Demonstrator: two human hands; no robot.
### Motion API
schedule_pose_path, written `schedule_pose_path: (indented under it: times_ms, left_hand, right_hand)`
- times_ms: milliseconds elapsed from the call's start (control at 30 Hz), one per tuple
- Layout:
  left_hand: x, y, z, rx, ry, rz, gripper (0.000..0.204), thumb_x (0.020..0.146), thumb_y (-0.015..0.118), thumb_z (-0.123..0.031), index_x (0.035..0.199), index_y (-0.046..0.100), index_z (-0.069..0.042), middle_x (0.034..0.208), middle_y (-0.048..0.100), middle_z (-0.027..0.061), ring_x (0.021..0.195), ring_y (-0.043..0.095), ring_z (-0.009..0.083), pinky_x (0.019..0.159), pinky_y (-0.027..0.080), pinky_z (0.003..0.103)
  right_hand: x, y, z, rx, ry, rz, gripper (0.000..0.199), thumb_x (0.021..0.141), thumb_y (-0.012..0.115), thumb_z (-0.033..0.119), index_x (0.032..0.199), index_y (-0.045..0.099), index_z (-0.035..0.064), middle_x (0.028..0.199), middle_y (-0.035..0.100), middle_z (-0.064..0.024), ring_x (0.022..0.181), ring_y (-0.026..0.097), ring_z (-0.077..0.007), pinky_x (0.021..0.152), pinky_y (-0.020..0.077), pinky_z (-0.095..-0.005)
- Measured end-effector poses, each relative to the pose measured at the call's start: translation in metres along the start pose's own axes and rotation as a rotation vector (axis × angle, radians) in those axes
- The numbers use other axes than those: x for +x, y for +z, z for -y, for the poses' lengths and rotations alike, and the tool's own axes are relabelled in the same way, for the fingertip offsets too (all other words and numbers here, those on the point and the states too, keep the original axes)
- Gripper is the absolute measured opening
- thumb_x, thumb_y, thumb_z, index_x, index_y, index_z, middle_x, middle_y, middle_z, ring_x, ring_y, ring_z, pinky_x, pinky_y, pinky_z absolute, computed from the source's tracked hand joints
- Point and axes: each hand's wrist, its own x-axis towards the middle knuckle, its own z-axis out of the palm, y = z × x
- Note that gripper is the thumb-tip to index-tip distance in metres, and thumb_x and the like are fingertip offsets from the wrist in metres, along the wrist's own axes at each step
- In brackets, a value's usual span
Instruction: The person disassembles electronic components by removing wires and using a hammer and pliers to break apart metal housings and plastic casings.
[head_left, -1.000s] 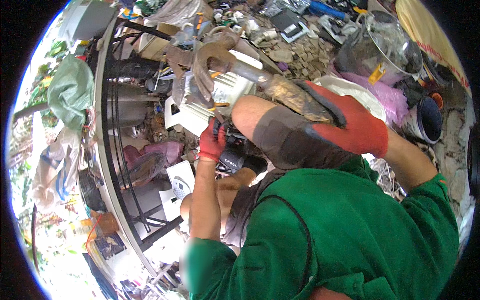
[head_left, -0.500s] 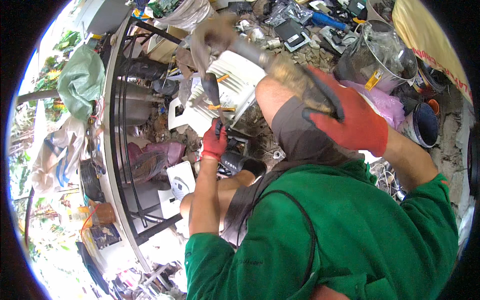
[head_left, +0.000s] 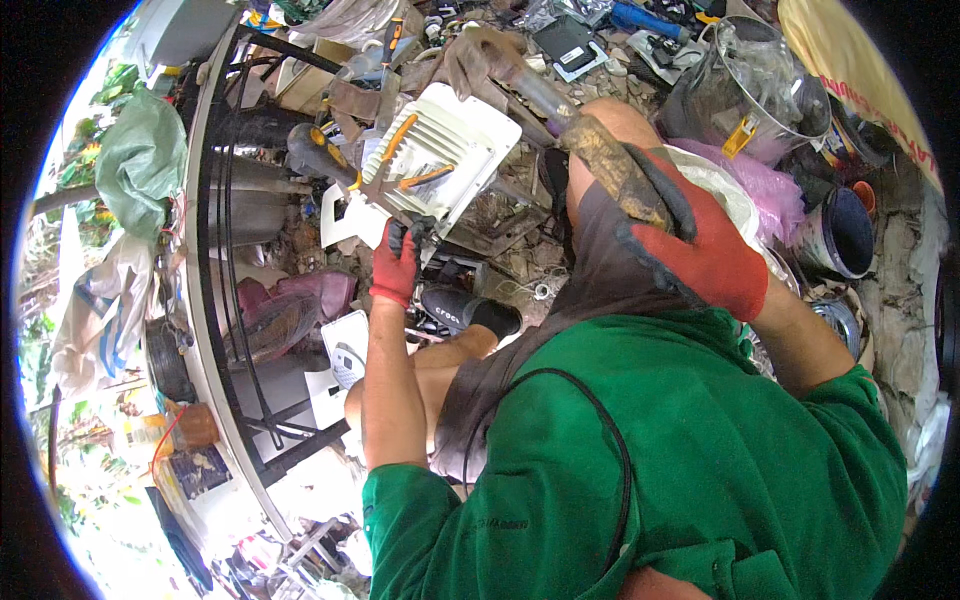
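In my right hand point(head_left: 695, 235), gloved in red and black, is a hammer point(head_left: 545, 95) with a worn brown-wrapped grip. Its blurred, rusty head is raised toward the far side, above the white ribbed plastic casing point(head_left: 475, 125). My left hand point(head_left: 398, 260), in a matching glove, is closed by the casing's near left corner, around the metal end of a tool with a thick black and yellow handle point(head_left: 320, 152). That handle points away to the left. Orange-handled pliers point(head_left: 425, 178) lie across the casing; their jaws are hard to make out near my left fingers.
A black metal frame point(head_left: 215, 250) stands along the left. At the right are a clear-bagged bucket point(head_left: 770, 85), pink plastic wrap point(head_left: 765, 195) and a dark-mouthed pail point(head_left: 848, 240). A screwdriver point(head_left: 392, 45) stands at the back. Scrap and rubble cover the ground around my shoe point(head_left: 455, 308).
The black and yellow handle has swung left and down in my left hand. Hammer and right hand have shifted slightly right and lower in view. The whole view has moved a little.
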Motion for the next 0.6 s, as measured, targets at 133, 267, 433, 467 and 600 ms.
schedule_pose_path:
  times_ms: [133, 267, 433, 467, 600]
  left_hand:
    - [0.004, 0.012, -0.025, 0.028, -0.023, 0.056, 0.037, 0.094, 0.059, -0.021, 0.125, 0.054, -0.002, 0.097, 0.068, 0.0208, 0.090, 0.067, 0.0356, 0.077, 0.051, 0.039]
    - [0.002, -0.002, -0.026, 0.113, 0.033, 0.086, 0.035, 0.094, 0.058, -0.021, 0.124, 0.055, -0.003, 0.093, 0.068, 0.0196, 0.087, 0.067, 0.0370, 0.075, 0.051, 0.041]
    - [0.004, 0.003, -0.055, 0.166, 0.033, 0.204, 0.033, 0.094, 0.056, -0.022, 0.124, 0.055, -0.008, 0.092, 0.068, 0.0201, 0.086, 0.066, 0.0389, 0.074, 0.051, 0.042]
    - [0.002, 0.000, -0.054, 0.184, 0.088, 0.177, 0.032, 0.094, 0.055, -0.022, 0.124, 0.055, -0.012, 0.093, 0.067, 0.0206, 0.088, 0.066, 0.0402, 0.074, 0.051, 0.043]
    - [-0.003, -0.004, -0.049, 0.172, 0.077, 0.198, 0.031, 0.094, 0.054, -0.022, 0.125, 0.054, -0.017, 0.091, 0.067, 0.0205, 0.091, 0.063, 0.0431, 0.074, 0.051, 0.045]
  right_hand:
    - [-0.009, -0.001, -0.012, -0.015, 0.045, 0.017, 0.068, 0.086, 0.066, 0.021, 0.142, 0.037, -0.0028, 0.130, 0.056, -0.0198, 0.122, 0.053, -0.0262, 0.105, 0.0383, -0.0366]
    - [-0.007, 0.000, -0.013, 0.018, 0.018, 0.050, 0.069, 0.086, 0.067, 0.024, 0.142, 0.037, -0.0025, 0.129, 0.056, -0.0211, 0.122, 0.053, -0.0279, 0.105, 0.0386, -0.0377]
    - [-0.007, -0.005, -0.006, -0.049, 0.042, 0.063, 0.069, 0.086, 0.067, 0.026, 0.142, 0.038, -0.0016, 0.129, 0.056, -0.0226, 0.122, 0.053, -0.0287, 0.104, 0.0388, -0.0377]
    - [-0.005, -0.005, -0.003, -0.066, 0.036, 0.068, 0.068, 0.086, 0.067, 0.025, 0.141, 0.038, -0.0018, 0.128, 0.056, -0.0230, 0.122, 0.054, -0.0288, 0.104, 0.0391, -0.0376]
    - [0.007, -0.026, 0.027, -0.268, 0.017, 0.079, 0.067, 0.085, 0.068, 0.025, 0.139, 0.040, -0.0041, 0.127, 0.057, -0.0243, 0.122, 0.054, -0.0287, 0.103, 0.0398, -0.0379]
